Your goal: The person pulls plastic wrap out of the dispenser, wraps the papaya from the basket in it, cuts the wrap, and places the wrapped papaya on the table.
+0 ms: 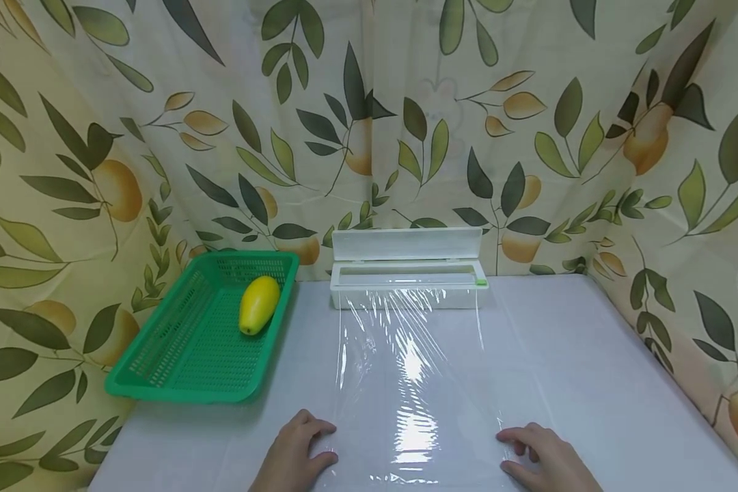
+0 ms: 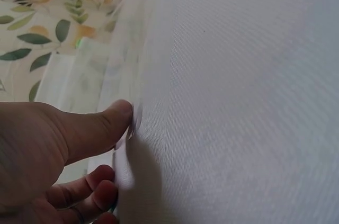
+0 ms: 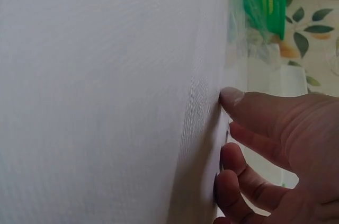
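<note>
A sheet of clear cling film [image 1: 369, 403] runs from a white cling film dispenser [image 1: 408, 298] toward me over the white table, shiny and lightly wrinkled. My left hand [image 1: 295, 452] is at the film's left edge, thumb and fingers spread apart with the tips down. On the opposite edge, my right hand [image 1: 544, 454] touches down the same way, its fingers loosely bent. The left wrist view has the left thumb [image 2: 108, 123] right at the film's edge. In the right wrist view the right thumb [image 3: 246, 102] meets the table surface and fingers show below it.
The dispenser's lid [image 1: 406, 244] stands raised at the back, and a small green slider [image 1: 481, 282] sits at its right end. To the left, a green plastic basket [image 1: 184, 394] holds a yellow papaya-shaped fruit [image 1: 260, 305]. A leaf-patterned curtain [image 1: 418, 171] surrounds the table [image 1: 590, 355].
</note>
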The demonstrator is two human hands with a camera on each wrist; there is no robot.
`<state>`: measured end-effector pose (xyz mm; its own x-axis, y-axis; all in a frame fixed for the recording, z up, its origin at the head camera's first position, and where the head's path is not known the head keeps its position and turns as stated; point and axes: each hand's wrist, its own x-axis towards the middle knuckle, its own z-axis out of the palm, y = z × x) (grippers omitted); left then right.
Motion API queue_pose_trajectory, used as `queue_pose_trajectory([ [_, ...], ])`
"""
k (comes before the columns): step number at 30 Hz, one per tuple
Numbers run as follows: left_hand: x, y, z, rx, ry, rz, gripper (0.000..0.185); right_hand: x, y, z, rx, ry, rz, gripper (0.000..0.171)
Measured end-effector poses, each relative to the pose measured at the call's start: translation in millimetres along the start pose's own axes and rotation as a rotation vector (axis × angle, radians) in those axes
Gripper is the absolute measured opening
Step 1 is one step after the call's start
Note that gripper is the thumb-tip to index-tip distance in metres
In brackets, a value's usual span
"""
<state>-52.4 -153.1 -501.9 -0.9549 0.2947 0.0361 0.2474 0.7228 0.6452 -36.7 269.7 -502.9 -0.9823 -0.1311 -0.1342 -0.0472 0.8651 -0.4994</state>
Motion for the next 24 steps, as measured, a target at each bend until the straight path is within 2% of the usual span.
queue_pose_trajectory([
  [3, 0.6, -0.8, -1.1, -0.012, -0.014, -0.014, 0.034, 1, 4, -2, 0.009, -0.028, -0.012, 0.041],
  [8, 4.2, -0.3, -2.1, -0.034, -0.067, -0.083, 0.034, 2, 9, -8, 0.049, -0.095, -0.042, 0.044],
  [14, 7.9, -0.7, -2.8, -0.047, -0.099, -0.119, 0.034, 2, 14, -11, 0.046, -0.108, -0.127, 0.044],
  [18, 6.1, -1.2, -4.5, -0.041, -0.089, -0.075, 0.032, 3, 14, -10, 0.047, -0.098, -0.121, 0.045],
  [24, 6.0, 3.9, -16.8, -0.086, -0.013, 0.058, 0.022, 2, 10, -8, 0.077, -0.085, -0.060, 0.045],
])
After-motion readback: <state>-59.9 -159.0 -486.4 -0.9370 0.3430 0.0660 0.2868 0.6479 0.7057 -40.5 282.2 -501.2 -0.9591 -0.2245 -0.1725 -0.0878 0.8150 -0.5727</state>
